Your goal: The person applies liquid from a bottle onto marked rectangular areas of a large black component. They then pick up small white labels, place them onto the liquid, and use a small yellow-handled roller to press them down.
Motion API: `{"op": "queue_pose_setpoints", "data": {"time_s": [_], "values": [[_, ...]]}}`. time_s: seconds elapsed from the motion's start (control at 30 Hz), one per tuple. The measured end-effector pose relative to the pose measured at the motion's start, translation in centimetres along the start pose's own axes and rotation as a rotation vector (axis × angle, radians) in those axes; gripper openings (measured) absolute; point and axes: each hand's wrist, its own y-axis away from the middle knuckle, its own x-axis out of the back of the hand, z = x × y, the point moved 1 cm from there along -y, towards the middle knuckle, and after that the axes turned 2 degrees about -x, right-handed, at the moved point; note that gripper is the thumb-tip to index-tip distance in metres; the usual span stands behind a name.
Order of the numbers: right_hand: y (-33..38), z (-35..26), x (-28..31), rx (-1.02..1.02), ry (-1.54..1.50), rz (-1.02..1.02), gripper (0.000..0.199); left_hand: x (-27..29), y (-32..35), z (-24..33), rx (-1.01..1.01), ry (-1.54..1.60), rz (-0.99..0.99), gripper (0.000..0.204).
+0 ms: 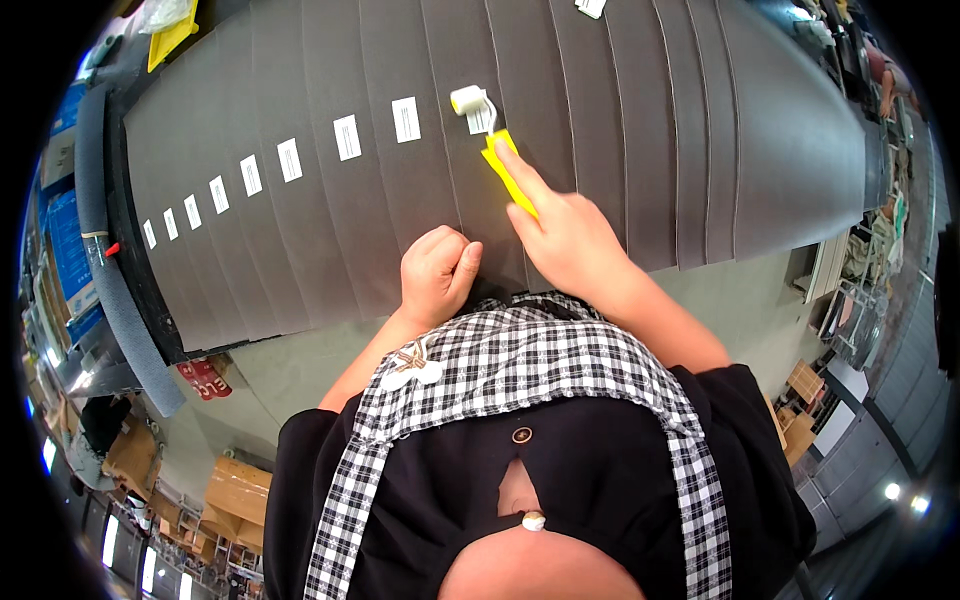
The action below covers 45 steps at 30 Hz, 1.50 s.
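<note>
Pinching yellow roller handle [508,172] w/ right hand [570,235] grip; left hand [437,272] fisted on grey sheets [330,240].

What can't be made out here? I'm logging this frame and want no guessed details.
- Head view: the roller hides the label under it.
- The right hand covers the lower end of the yellow handle.
- The left hand is a closed fist; anything inside is hidden.
- Marks on the white labels are too small.
- The grey sheets are cut off at the top edge.
</note>
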Motion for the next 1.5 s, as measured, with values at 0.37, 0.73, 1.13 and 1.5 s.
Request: {"op": "queue_pose_setpoints", "data": {"time_s": [0.37,0.73,1.13,1.5], "values": [[-0.8,0.5,-0.2,-0.032,-0.03,0.018,0.069,0.0,-0.1,0.1,-0.007,-0.002,0.002,0.026],[-1.1,-0.1,0.9,-0.06,-0.045,-0.019,0.069,0.1,-0.2,-0.1,-0.023,0.004,-0.039,0.025],[-1.1,-0.1,0.7,-0.032,-0.062,0.008,0.068,7.8,-8.7,-1.1,0.113,0.041,0.174,0.011],[-1.0,0.3,-0.7,-0.042,-0.109,0.039,0.071,14.9,-34.7,-11.1,0.051,-0.652,0.352,0.083]]}}
